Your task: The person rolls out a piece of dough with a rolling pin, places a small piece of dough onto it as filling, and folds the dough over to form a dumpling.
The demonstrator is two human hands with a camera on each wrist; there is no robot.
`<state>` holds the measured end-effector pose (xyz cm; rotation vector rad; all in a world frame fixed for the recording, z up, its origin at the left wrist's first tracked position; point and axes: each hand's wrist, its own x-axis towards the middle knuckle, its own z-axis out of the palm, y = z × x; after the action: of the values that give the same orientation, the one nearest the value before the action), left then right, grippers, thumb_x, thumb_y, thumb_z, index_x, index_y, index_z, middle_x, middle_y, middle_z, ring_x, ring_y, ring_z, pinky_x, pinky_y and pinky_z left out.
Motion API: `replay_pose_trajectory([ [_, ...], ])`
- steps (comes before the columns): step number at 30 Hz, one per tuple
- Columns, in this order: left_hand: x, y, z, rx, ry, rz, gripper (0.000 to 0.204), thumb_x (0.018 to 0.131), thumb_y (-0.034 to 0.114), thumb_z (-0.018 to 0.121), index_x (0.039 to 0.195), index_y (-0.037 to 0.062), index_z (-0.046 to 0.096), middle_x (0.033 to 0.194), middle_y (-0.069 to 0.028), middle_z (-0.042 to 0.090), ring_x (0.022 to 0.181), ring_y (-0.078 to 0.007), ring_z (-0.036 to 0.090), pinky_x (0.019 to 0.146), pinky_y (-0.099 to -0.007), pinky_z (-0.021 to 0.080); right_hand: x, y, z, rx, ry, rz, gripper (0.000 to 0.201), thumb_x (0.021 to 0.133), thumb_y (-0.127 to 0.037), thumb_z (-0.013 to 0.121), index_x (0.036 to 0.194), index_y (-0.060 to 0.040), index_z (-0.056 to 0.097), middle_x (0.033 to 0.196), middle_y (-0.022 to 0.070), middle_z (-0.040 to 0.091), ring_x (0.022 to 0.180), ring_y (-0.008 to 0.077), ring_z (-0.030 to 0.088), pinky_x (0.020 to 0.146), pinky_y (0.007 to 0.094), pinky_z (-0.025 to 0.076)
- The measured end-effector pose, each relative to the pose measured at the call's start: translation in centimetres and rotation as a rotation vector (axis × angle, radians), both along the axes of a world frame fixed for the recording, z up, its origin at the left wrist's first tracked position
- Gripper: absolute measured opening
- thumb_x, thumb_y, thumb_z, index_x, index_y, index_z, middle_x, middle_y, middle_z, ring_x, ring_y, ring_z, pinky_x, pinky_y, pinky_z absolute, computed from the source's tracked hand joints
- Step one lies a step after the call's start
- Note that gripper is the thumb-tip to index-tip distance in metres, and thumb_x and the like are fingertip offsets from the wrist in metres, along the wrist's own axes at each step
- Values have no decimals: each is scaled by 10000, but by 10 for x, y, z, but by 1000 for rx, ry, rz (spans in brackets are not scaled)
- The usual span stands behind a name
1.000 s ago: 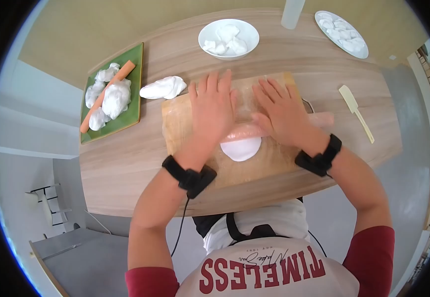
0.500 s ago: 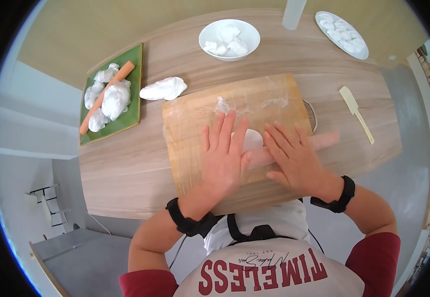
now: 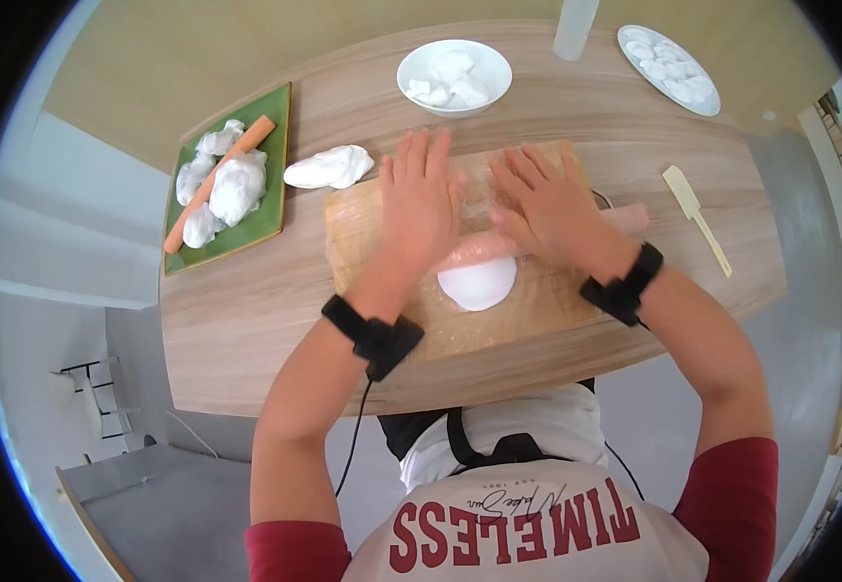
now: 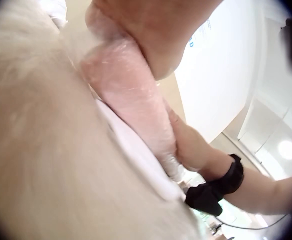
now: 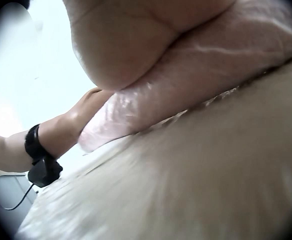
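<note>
A film-wrapped rolling pin (image 3: 479, 249) lies across the wooden board (image 3: 474, 338). Under and just in front of it is a flat white round of dough (image 3: 479, 285). My left hand (image 3: 419, 213) is laid flat on the pin's left end, fingers straight and pointing away. On the pin's right part rests my right hand (image 3: 562, 218), its fingers also stretched out. In the left wrist view the dough (image 4: 136, 155) shows as a thin sheet along the pin (image 4: 131, 95). The right wrist view has the palm (image 5: 131, 40) pressing on top of the pin (image 5: 186, 75).
To the left are a white wrapped bundle (image 3: 329, 168) and a green tray (image 3: 275, 155) holding wrapped lumps and an orange stick (image 3: 217, 184). A white bowl (image 3: 499, 82) stands behind the board. On the right lie a cream spatula (image 3: 695, 218) and a plate of white pieces (image 3: 668, 70).
Both hands rolled the pin toward the body over the dough, then away again to the board's far half. The dough's near part, hidden half a second ago, shows again.
</note>
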<state>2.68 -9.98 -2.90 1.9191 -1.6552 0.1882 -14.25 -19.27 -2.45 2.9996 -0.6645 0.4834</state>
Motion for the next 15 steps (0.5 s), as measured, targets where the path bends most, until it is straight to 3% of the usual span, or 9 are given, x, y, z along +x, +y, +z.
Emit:
replay_pose_trajectory([
  [2, -13, 22, 2, -1, 89, -59, 512, 872, 189, 490, 1329, 4, 351, 1328, -221, 378, 1245, -406, 320, 1037, -497, 219, -20, 22, 7, 30, 96, 51, 609, 853, -437, 467, 1327, -59, 406, 1359, 158, 413, 1283, 322, 346, 1003, 601, 219],
  [4, -31, 49, 5, 39, 168, -140, 523, 911, 275, 424, 1341, -10, 335, 1353, -235, 350, 1258, -417, 308, 1042, -495, 213, -39, 45, 12, 72, 85, 48, 657, 828, -446, 497, 1344, -55, 385, 1371, 147, 402, 1286, 308, 347, 999, 593, 234],
  [7, -56, 82, 15, 138, 103, -173, 539, 938, 329, 350, 1351, -17, 322, 1372, -241, 329, 1268, -421, 298, 1046, -498, 206, -66, 77, 21, 41, 101, 88, 680, 816, -439, 517, 1343, -34, 376, 1370, 141, 398, 1281, 302, 351, 1001, 576, 248],
  [9, -64, 99, 18, 160, 164, -223, 534, 920, 280, 397, 1369, 7, 299, 1398, -224, 298, 1304, -393, 257, 1056, -510, 180, -76, 90, 28, 192, 79, 118, 698, 782, -383, 580, 1336, -14, 373, 1379, 138, 382, 1284, 300, 346, 997, 570, 258],
  [11, -62, 103, 18, 180, 216, -258, 550, 903, 231, 444, 1387, 31, 276, 1424, -206, 268, 1339, -365, 216, 1067, -522, 155, -78, 89, 26, 179, 42, 145, 662, 754, -323, 618, 1303, -16, 409, 1339, 136, 417, 1249, 303, 381, 981, 542, 292],
  [13, -53, 97, 13, 44, 555, -244, 463, 897, 178, 450, 1317, -6, 385, 1330, -222, 398, 1241, -379, 367, 1019, -486, 275, -79, 84, 21, 170, 7, 168, 631, 727, -263, 655, 1269, -18, 445, 1300, 134, 453, 1214, 306, 415, 966, 513, 326],
  [14, -45, 92, 17, 45, 555, -243, 463, 897, 178, 450, 1317, -6, 385, 1330, -222, 398, 1241, -379, 367, 1019, -486, 275, -76, 76, 18, 221, -59, 211, 581, 696, -199, 674, 1216, -24, 483, 1239, 126, 490, 1160, 301, 451, 934, 475, 360],
  [15, -32, 84, 24, 61, 503, -241, 386, 893, 162, 459, 1237, -14, 462, 1221, -222, 478, 1142, -377, 444, 958, -455, 340, -74, 71, 16, 270, -127, 254, 537, 665, -134, 694, 1162, -30, 521, 1178, 118, 528, 1106, 296, 486, 902, 436, 394],
])
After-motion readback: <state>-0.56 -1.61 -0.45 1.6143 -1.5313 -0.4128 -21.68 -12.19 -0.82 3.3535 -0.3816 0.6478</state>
